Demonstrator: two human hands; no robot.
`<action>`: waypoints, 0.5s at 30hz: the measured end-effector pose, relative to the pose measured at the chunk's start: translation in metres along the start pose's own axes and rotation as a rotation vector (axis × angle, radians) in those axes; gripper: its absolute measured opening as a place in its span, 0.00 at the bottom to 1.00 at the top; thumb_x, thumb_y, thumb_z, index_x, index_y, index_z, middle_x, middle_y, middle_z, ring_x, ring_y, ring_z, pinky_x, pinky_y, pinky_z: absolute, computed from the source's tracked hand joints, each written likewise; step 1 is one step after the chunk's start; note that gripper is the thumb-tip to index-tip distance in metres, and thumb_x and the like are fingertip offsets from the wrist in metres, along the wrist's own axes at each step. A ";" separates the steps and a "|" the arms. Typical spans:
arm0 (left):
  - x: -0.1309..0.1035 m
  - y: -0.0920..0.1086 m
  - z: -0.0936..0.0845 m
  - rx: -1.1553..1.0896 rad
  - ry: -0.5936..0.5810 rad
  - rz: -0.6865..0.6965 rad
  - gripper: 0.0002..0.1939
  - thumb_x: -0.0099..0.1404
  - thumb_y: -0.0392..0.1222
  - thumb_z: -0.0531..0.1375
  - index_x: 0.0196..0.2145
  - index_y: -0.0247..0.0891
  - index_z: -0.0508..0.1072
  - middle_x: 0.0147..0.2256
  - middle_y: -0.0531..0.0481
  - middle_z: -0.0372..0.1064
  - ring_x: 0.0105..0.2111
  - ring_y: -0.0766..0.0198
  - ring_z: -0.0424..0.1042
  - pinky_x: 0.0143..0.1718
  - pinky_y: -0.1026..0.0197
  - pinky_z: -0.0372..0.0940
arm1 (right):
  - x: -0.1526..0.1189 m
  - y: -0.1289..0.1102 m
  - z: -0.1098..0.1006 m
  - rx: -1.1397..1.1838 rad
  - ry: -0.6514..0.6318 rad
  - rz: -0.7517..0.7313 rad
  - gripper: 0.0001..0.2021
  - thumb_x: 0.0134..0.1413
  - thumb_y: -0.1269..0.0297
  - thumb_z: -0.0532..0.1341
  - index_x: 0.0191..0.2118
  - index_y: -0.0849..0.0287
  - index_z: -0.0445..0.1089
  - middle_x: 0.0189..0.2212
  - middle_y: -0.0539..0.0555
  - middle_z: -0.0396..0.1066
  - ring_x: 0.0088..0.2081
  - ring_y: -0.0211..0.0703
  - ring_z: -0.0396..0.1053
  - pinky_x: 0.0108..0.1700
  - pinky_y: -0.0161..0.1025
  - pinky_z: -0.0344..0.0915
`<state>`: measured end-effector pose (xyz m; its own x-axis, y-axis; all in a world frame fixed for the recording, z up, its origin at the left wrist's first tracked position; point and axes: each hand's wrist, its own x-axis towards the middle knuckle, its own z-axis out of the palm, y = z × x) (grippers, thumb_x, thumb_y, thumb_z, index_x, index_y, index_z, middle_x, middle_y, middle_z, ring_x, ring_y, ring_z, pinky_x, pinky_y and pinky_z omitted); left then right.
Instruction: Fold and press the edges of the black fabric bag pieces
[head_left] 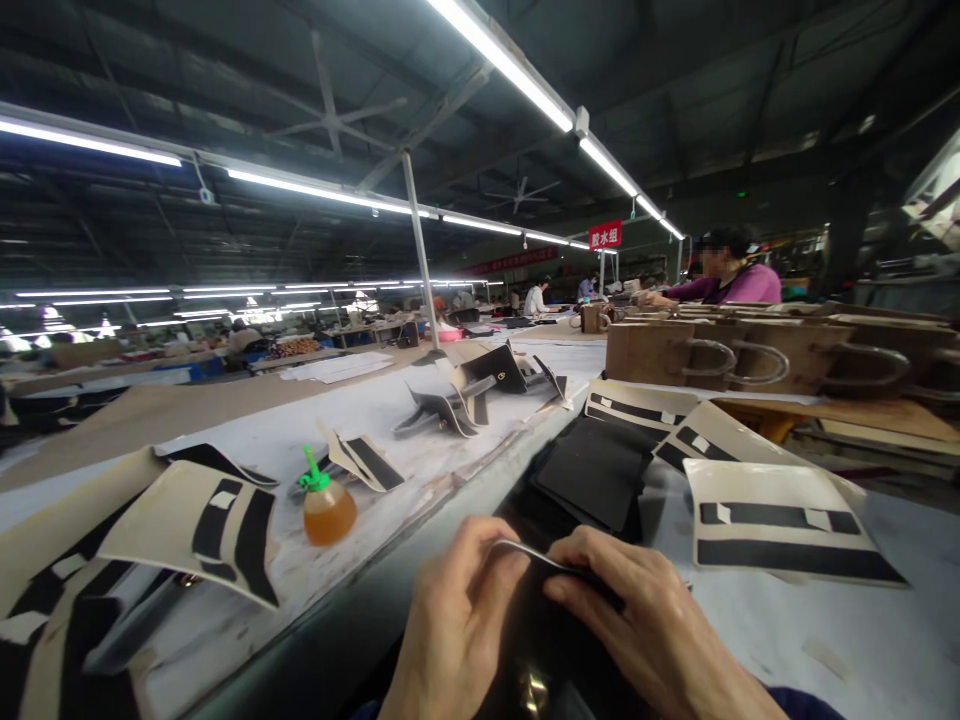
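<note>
both hands were closed on one black piece point(534, 615) with a pale upper edge, which stood low in the view, in front of the person and just beyond the long near edge of the left tabletop point(420, 500). the left hand point(461, 615) pinched that edge between thumb and bent fingers, with only the piece's thickness between them. the right hand point(634, 605) gripped the same edge a little further along, its thumb on the near side and its fingers curled over the top; the two hands were near each other but apart. the lower part of the piece was dark, and whether it rested on anything could not be told.

on the left tabletop, a bottle point(328, 515) of amber liquid with a green spout stood upright, near the long edge. a pale panel point(161, 525) with black strips lay toward the near left corner, and a cluster of curved black pieces point(450, 408) sat along the long edge toward the far end. beyond the hands, black panels point(589, 475) lay stacked beside the left edge of the right tabletop point(787, 630). a strip-marked panel point(791, 515) lay to their right. farther back stood brown bags point(649, 350) with clear handles, and behind them a person point(754, 285) in purple.
</note>
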<state>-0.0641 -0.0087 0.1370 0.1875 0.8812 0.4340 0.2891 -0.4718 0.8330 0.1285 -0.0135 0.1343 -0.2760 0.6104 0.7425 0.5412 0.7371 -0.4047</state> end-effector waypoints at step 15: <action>-0.015 0.000 0.027 0.216 0.447 0.192 0.19 0.73 0.44 0.54 0.23 0.40 0.65 0.17 0.61 0.53 0.16 0.74 0.56 0.21 0.67 0.50 | 0.008 -0.013 0.010 -0.239 0.322 -0.321 0.02 0.69 0.69 0.59 0.42 0.59 0.69 0.29 0.52 0.73 0.27 0.36 0.70 0.30 0.32 0.66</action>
<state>-0.0417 -0.0223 0.1210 -0.1488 0.6831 0.7150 0.4843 -0.5801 0.6550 0.1111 -0.0156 0.1405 -0.2197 0.2165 0.9512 0.6464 0.7626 -0.0243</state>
